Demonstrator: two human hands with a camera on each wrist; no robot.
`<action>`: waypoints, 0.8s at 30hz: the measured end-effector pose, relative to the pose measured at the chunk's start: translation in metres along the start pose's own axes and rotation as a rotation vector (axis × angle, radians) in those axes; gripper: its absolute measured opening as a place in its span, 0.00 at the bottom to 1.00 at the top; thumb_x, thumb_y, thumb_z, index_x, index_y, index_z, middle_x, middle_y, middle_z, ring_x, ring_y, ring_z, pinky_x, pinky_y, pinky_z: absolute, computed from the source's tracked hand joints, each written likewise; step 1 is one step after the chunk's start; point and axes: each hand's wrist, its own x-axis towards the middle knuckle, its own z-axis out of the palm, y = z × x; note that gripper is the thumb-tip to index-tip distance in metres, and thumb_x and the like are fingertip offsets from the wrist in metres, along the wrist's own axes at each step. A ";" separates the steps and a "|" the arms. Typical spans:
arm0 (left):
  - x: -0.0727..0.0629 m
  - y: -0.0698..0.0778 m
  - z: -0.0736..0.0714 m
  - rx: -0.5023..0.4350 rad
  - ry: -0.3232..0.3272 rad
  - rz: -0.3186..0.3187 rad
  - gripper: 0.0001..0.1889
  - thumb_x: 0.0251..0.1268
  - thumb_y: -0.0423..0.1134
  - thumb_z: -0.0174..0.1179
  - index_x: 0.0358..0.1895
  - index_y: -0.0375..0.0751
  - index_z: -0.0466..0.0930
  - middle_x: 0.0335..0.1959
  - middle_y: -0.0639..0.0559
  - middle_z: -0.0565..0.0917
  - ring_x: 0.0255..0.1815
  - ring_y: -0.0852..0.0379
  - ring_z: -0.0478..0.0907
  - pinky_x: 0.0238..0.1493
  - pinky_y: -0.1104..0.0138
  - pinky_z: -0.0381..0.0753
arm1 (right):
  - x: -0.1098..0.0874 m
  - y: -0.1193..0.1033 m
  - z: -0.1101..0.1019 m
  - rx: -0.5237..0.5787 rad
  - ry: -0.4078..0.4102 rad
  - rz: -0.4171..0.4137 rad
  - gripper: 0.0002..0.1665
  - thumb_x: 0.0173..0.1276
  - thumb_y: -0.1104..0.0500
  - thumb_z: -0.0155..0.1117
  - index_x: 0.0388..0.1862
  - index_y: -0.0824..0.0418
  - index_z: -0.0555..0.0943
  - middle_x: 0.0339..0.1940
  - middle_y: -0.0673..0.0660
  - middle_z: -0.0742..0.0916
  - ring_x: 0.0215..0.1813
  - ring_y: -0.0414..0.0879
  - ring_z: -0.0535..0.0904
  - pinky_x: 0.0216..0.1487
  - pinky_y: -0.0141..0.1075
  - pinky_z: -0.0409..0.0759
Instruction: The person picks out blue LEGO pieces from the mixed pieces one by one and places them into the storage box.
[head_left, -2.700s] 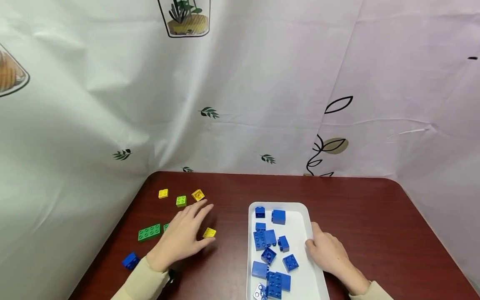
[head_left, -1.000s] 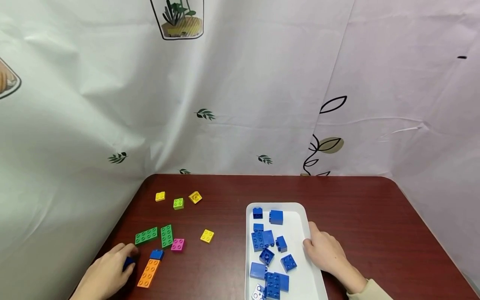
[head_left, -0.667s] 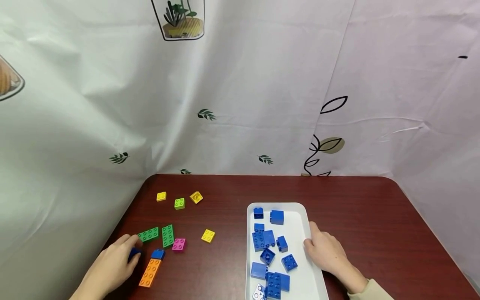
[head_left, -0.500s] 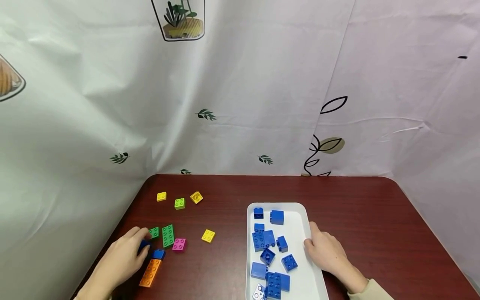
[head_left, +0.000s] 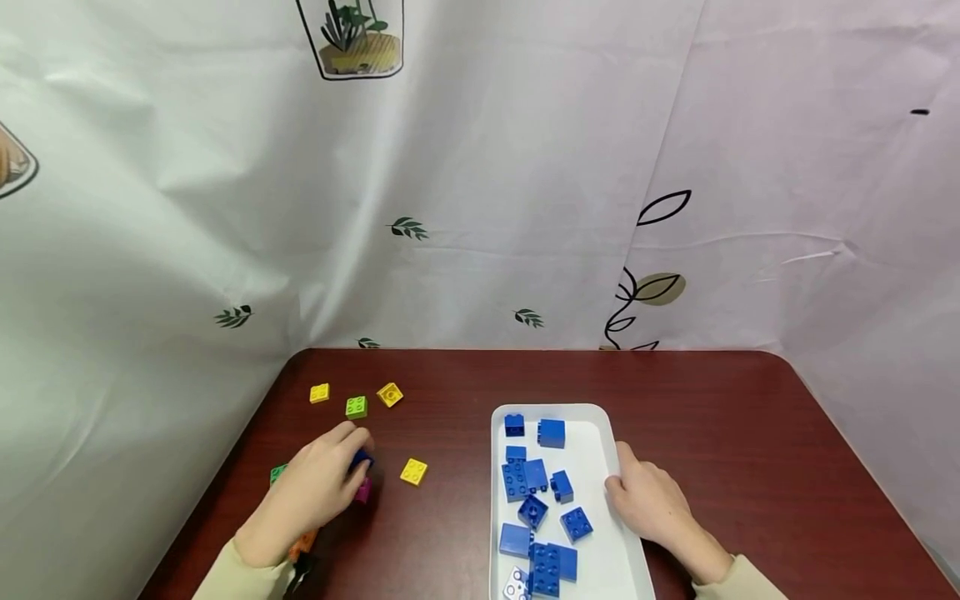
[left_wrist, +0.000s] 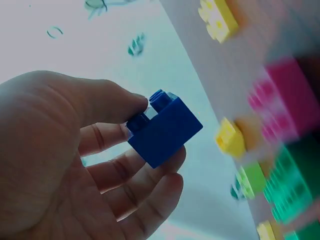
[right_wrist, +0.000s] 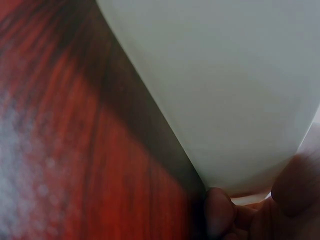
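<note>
Between thumb and fingers, my left hand (head_left: 311, 483) pinches a blue toy building brick (left_wrist: 165, 130), held up over the left part of the table. Beneath that hand, a magenta brick (head_left: 363, 491), a green brick (head_left: 277, 473) and an orange brick (head_left: 303, 544) are partly covered. My right hand (head_left: 656, 508) grips the right rim of a white tray (head_left: 600, 467), thumb on top and fingers underneath, as the right wrist view shows. Several blue bricks (head_left: 545, 569) lie in the tray, some on their sides, along with one pale brick (head_left: 517, 584) at its near end.
Yellow bricks (head_left: 413, 472) and a lime green brick (head_left: 356, 407) lie on the dark red-brown table (head_left: 720, 442), left of the tray. A white patterned curtain (head_left: 480, 167) hangs behind the table's far edge.
My left hand first reached down to the blue brick at the table's left, took hold of it, then lifted it and moved right toward the tray. The right hand has stayed on the tray.
</note>
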 end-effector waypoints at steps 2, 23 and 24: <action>0.009 0.009 0.003 -0.013 -0.009 0.022 0.09 0.57 0.34 0.70 0.36 0.48 0.79 0.31 0.58 0.73 0.26 0.66 0.67 0.28 0.68 0.74 | 0.000 0.000 0.000 -0.001 -0.001 0.000 0.21 0.66 0.62 0.57 0.56 0.68 0.72 0.21 0.54 0.79 0.22 0.46 0.70 0.23 0.43 0.69; 0.082 0.102 0.044 -0.116 -0.036 0.295 0.06 0.65 0.39 0.65 0.42 0.48 0.80 0.36 0.58 0.75 0.33 0.62 0.72 0.38 0.68 0.79 | 0.000 0.001 0.000 0.015 -0.006 0.002 0.22 0.67 0.62 0.57 0.58 0.69 0.71 0.19 0.52 0.76 0.21 0.46 0.69 0.22 0.41 0.68; 0.084 0.106 0.046 -0.124 -0.047 0.306 0.06 0.65 0.40 0.65 0.42 0.47 0.80 0.36 0.57 0.75 0.33 0.62 0.72 0.38 0.69 0.79 | 0.000 0.000 0.001 0.015 -0.007 0.002 0.22 0.67 0.62 0.57 0.58 0.69 0.71 0.19 0.52 0.76 0.21 0.46 0.69 0.22 0.41 0.68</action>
